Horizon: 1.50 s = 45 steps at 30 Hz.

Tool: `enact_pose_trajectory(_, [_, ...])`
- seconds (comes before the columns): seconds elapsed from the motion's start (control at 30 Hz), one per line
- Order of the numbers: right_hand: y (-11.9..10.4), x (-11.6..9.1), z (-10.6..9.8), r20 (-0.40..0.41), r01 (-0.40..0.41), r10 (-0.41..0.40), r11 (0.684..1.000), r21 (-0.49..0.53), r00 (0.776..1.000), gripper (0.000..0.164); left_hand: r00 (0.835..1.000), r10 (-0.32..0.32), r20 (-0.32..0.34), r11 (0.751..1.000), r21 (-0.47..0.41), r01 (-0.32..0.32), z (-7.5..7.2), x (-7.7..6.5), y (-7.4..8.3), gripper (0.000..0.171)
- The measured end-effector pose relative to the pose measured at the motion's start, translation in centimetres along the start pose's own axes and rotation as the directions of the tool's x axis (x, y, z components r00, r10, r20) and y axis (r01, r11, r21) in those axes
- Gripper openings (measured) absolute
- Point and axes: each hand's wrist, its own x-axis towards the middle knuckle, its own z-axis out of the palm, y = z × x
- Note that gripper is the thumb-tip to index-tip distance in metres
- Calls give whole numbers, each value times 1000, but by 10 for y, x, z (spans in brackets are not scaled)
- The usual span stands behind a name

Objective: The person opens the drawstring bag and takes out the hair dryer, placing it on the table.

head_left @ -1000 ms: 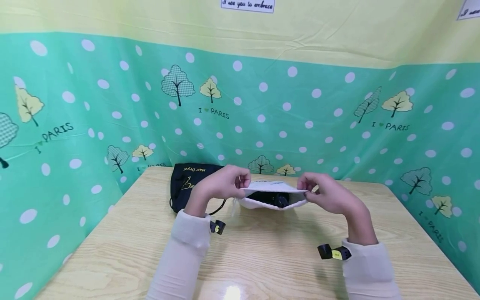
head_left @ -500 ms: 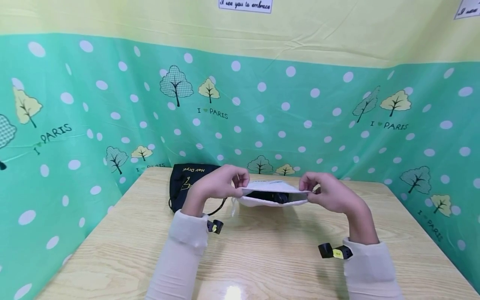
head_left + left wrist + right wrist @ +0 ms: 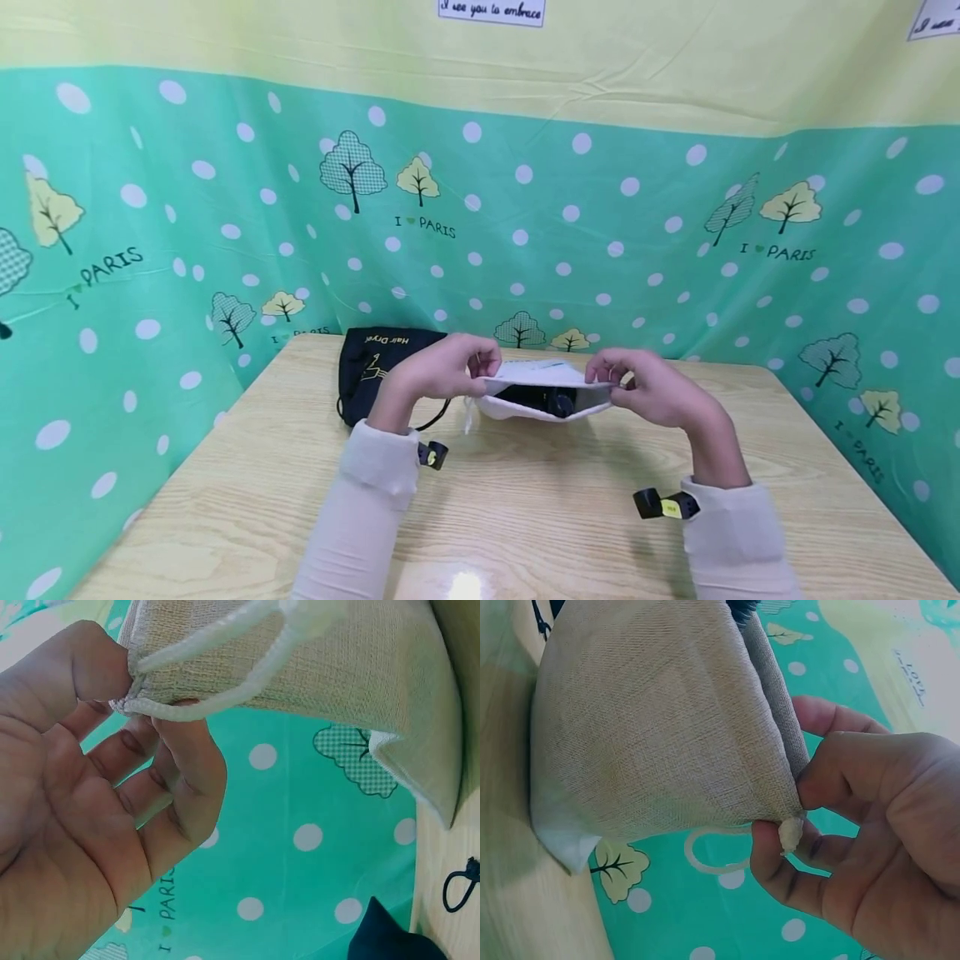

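Note:
A pale cloth drawstring bag (image 3: 540, 367) stands on the table with its mouth held apart and facing me. My left hand (image 3: 450, 367) pinches the left corner of the rim, where a white cord (image 3: 255, 675) loops out in the left wrist view. At the opposite corner my right hand (image 3: 652, 387) grips the rim between thumb and fingers, close to a knotted cord end (image 3: 790, 834). Inside the mouth a black object (image 3: 558, 402) shows, with a rounded end; most of it is hidden by the cloth.
Left of the bag lies a black drawstring pouch (image 3: 360, 367) printed "Hair Dryer", partly behind my left hand. The wooden table (image 3: 525, 517) ends at the back against a green dotted curtain (image 3: 480, 225).
My right hand has shifted slightly inward along the rim, and the bag's mouth gapes wider than half a second ago. The left hand keeps its pinch with little movement.

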Motion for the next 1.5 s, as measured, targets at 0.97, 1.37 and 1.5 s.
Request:
enact_pose_trajectory(0.97, [33, 22, 37, 152, -64, 73, 996, -68, 986, 31, 978, -80, 191, 989, -105, 102, 37, 24, -35, 19])
enact_pose_trajectory(1.37, [22, 22, 40, 196, -125, 142, 987, -100, 970, 26, 968, -111, 225, 984, -111, 139, 43, 26, -37, 17])
enact_pose_trajectory(1.5, [12, 21, 38, 210, -150, 172, 982, -114, 963, 29, 976, -97, 196, 989, -95, 117, 43, 28, -39, 17])
